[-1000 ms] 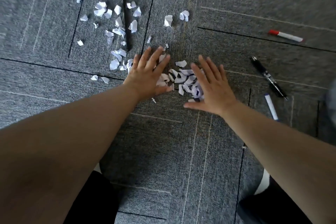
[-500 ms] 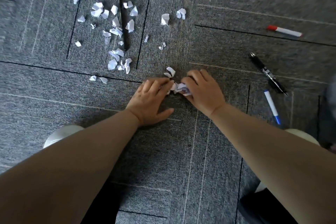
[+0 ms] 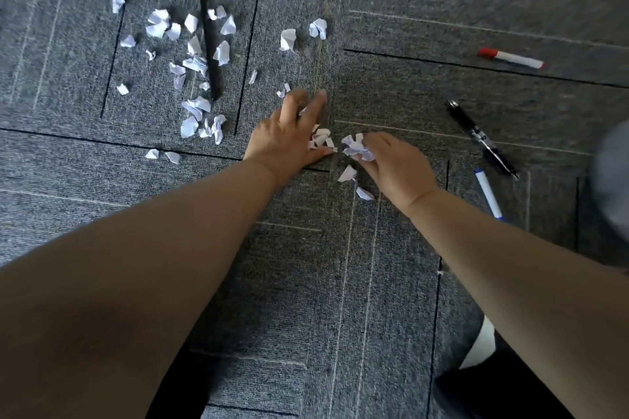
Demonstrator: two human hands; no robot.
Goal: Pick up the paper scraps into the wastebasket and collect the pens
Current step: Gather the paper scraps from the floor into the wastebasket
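Right hand (image 3: 394,167) is clutching paper scraps (image 3: 355,147); left hand (image 3: 286,138) grip is resting wide on others; the loose bunch could spill.

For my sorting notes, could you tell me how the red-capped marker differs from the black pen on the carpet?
Colour: the red-capped marker has a white barrel; the black pen is mostly black. Pose: the marker lies almost crosswise; the pen runs diagonally. Place: the pen lies nearer the right hand. Both rest on the carpet, untouched.
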